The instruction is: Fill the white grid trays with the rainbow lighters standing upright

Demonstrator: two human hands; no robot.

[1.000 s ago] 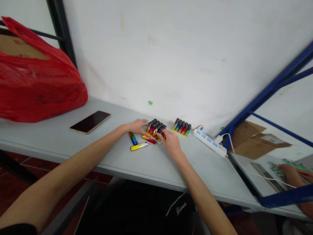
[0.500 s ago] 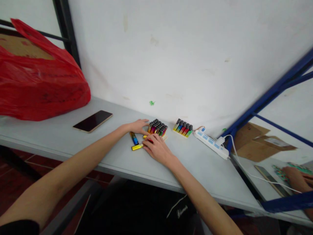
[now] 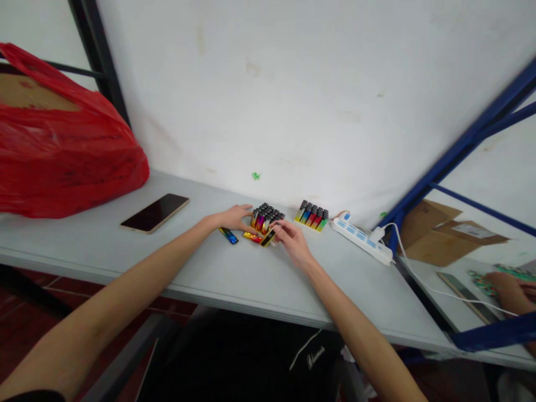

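Observation:
Several shiny coloured lighters with black tops (image 3: 268, 214) stand packed together on the grey table (image 3: 234, 279). My left hand (image 3: 237, 217) is at their left side, thumb and fingers spread around the edge of the group. In my right hand (image 3: 291, 239), thumb and fingertips pinch a yellow and dark lighter (image 3: 267, 237), held tilted at the front of the group. A red and gold lighter (image 3: 252, 237) lies just left of it. The blue lighter (image 3: 229, 235) lies flat below my left hand. Further right stands a second block of coloured lighters (image 3: 311, 216).
A phone (image 3: 156, 213) and a red plastic bag (image 3: 71, 145) are on the left. The white power strip (image 3: 362, 240), its cable and a blue frame (image 3: 456, 151) are on the right. Beyond are a cardboard box (image 3: 444, 240) and another person's hand (image 3: 505, 285).
My right hand has moved right and up, and now pinches the yellow and dark lighter. The yellow lighter no longer lies beside the blue one. My left hand stays by the group.

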